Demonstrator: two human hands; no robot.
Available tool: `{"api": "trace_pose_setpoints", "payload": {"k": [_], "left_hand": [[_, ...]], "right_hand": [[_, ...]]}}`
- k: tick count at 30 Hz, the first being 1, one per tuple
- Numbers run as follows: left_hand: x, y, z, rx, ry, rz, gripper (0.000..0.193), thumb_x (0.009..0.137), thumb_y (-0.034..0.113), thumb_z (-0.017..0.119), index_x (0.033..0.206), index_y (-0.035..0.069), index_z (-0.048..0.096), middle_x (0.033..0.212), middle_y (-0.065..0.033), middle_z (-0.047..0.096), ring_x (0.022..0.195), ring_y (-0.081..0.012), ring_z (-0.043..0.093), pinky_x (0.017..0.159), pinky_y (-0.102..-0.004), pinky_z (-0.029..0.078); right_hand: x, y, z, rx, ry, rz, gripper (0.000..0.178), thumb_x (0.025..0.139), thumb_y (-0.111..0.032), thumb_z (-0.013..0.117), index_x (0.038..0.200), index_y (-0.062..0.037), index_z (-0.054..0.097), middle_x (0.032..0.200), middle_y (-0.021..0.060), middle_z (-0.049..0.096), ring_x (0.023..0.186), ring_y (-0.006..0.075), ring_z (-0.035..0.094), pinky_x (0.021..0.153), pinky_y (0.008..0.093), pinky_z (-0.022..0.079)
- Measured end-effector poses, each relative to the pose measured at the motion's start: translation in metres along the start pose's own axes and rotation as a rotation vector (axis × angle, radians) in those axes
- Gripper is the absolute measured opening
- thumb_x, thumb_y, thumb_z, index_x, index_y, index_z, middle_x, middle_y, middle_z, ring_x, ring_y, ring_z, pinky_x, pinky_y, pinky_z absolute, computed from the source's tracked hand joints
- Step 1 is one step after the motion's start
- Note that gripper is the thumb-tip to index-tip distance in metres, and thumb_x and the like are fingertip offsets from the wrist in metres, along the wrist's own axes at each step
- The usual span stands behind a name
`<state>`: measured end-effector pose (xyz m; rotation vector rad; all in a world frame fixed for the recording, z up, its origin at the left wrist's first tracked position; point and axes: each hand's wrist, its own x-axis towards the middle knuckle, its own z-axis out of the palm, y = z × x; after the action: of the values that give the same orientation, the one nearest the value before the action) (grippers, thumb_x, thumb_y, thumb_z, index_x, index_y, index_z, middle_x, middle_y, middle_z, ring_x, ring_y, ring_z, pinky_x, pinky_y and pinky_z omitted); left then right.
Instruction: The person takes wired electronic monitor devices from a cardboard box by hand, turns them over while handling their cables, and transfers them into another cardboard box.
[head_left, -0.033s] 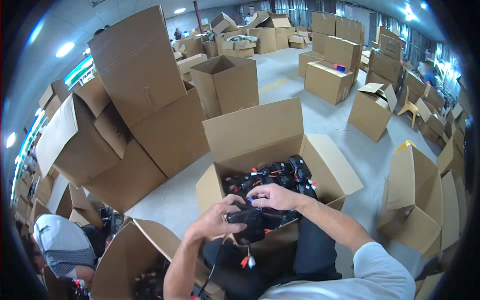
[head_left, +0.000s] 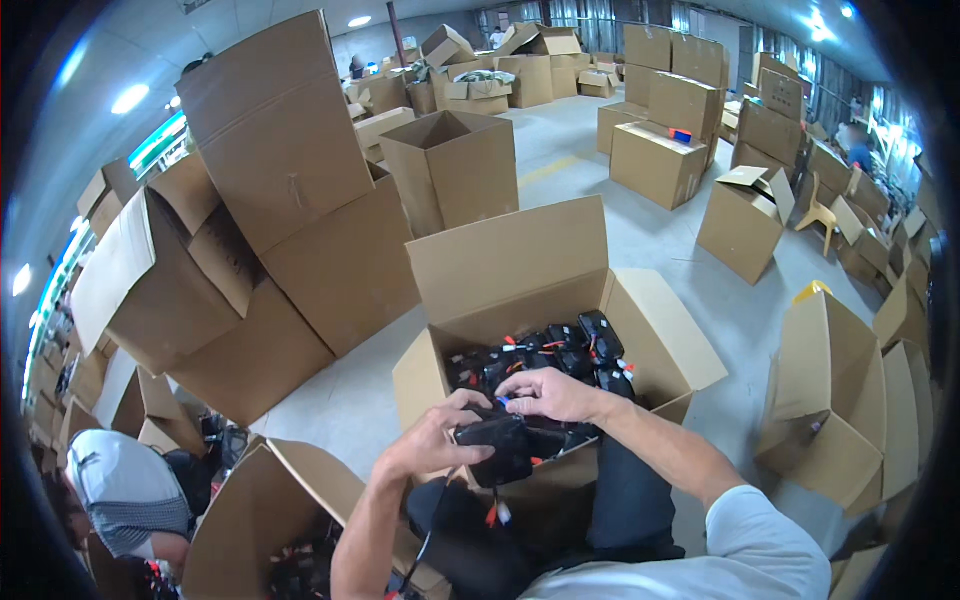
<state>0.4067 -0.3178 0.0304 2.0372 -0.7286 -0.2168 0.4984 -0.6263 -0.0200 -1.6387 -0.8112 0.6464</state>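
Over the near edge of an open cardboard box (head_left: 508, 262), my left hand (head_left: 440, 437) grips a black box-shaped unit (head_left: 497, 450), thumb and fingers around its sides. Below the unit dangle red and white wire connectors (head_left: 503, 514). My right hand (head_left: 548, 394) is closed in a pinch at a small blue piece (head_left: 503, 401), which looks like a connector, just above the unit. Its fingertips partly hide it. Inside the box lie several more black units (head_left: 598, 335) with coloured wires and plugs. A thin dark cable (head_left: 424, 548) runs beside my left forearm.
At lower left stands another open carton (head_left: 235, 510) with dark units inside, next to a person in a white cap (head_left: 120, 470). Tall cartons (head_left: 280, 130) stack at the left. An open carton (head_left: 825, 400) is at the right, and a yellow chair (head_left: 820, 215) stands farther back.
The dangling connectors and the cable by my left forearm have shifted slightly. Both hands keep almost the same place and grip.
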Motion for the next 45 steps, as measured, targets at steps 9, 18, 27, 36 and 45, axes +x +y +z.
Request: {"api": "trace_pose_setpoints", "payload": {"k": [9,18,27,36,45], "left_hand": [[-0.008,-0.085,0.026,-0.558,0.765,-0.450,0.032,0.112,0.016,0.078,0.135,-0.005,0.083,0.119,-0.0083,0.088,0.105,-0.0184,0.083,0.098,-0.0379,0.066],[0.032,-0.140,0.044,-0.634,0.929,-0.534,0.044,0.121,0.034,0.073,0.151,0.002,0.075,0.134,-0.0080,0.083,0.125,-0.0184,0.077,0.108,-0.0418,0.062],[0.038,-0.118,0.093,-0.867,0.941,-0.401,0.064,0.132,0.049,0.048,0.167,-0.002,0.063,0.163,-0.0147,0.071,0.149,-0.0245,0.066,0.129,-0.0433,0.051],[0.036,-0.103,0.117,-0.919,0.845,-0.495,0.053,0.110,0.040,0.092,0.145,0.005,0.073,0.115,-0.0058,0.082,0.094,-0.0158,0.077,0.085,-0.0368,0.065],[0.023,-0.076,0.085,0.180,0.792,-0.113,0.069,0.093,0.020,0.096,0.154,0.000,0.070,0.133,-0.0180,0.083,0.119,-0.0362,0.081,0.108,-0.0483,0.061]], "right_hand": [[0.005,0.067,-0.020,0.332,0.848,-0.030,0.034,0.114,-0.013,0.086,0.142,0.0051,0.079,0.132,0.0113,0.086,0.119,0.0163,0.081,0.107,0.0333,0.064],[0.021,0.057,-0.002,-0.470,0.992,-0.364,0.029,0.109,-0.012,0.089,0.135,0.0001,0.082,0.118,0.0175,0.089,0.105,0.0300,0.088,0.093,0.0399,0.068],[0.026,0.062,0.038,-0.926,0.689,-0.754,0.026,0.090,-0.002,0.097,0.112,0.0001,0.083,0.106,0.0142,0.088,0.094,0.0336,0.088,0.083,0.0454,0.072],[0.009,0.044,0.066,-0.902,0.577,-0.825,0.025,0.095,-0.006,0.096,0.116,0.0012,0.085,0.114,0.0134,0.088,0.102,0.0297,0.088,0.087,0.0418,0.073],[0.005,0.025,0.052,-0.816,0.651,-0.905,0.026,0.107,-0.016,0.089,0.126,-0.0011,0.082,0.116,0.0142,0.082,0.103,0.0325,0.083,0.084,0.0444,0.071]]}}
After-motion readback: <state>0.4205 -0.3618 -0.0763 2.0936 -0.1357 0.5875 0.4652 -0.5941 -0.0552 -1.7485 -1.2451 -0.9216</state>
